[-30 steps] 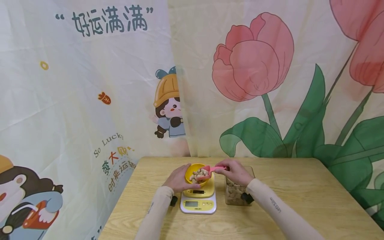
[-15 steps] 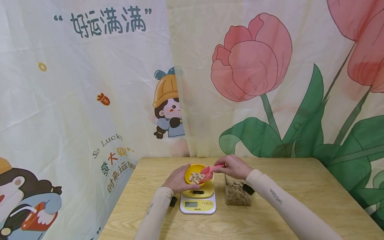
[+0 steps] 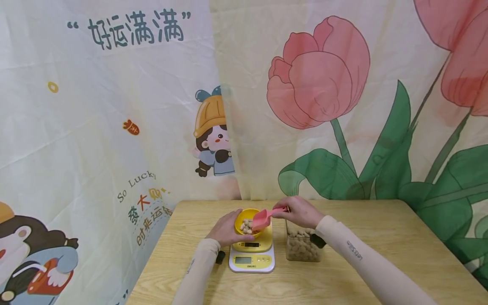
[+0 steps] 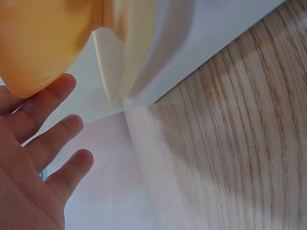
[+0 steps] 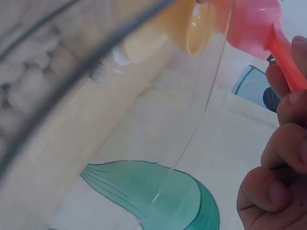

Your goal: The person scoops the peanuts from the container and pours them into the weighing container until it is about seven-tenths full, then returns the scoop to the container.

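The scale sits left of the peanut tub; over its far end, the left hand holds the yellow bowl, best kept steady; the right hand grips the pink scoop, best tipped low.

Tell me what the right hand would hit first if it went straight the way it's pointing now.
Probably the yellow bowl: the right hand points toward it, and the pink scoop it grips overlaps the bowl in the head view. Depth is unclear, so the hand might pass over it.
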Demonstrator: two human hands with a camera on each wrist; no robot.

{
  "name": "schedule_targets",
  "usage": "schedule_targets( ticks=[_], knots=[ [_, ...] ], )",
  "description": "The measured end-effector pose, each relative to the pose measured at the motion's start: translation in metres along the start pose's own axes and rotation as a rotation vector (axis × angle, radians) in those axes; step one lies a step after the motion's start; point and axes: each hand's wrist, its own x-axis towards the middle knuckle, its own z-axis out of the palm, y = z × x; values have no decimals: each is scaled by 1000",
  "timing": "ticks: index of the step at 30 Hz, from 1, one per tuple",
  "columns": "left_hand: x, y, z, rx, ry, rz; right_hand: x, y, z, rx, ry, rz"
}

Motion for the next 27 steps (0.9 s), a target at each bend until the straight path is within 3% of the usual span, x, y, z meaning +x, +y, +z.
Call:
schedule_targets(
  ticks=[11,19,27],
  knots=[
    [1,0,2,1,-6,3,-16,15,6,150,90,110],
    [0,-2,3,-11,4,14,-29,24,1,213,145,133],
    [0,-4,6,-32,-2,-9,-69,41,-15,264,233,144]
  ],
)
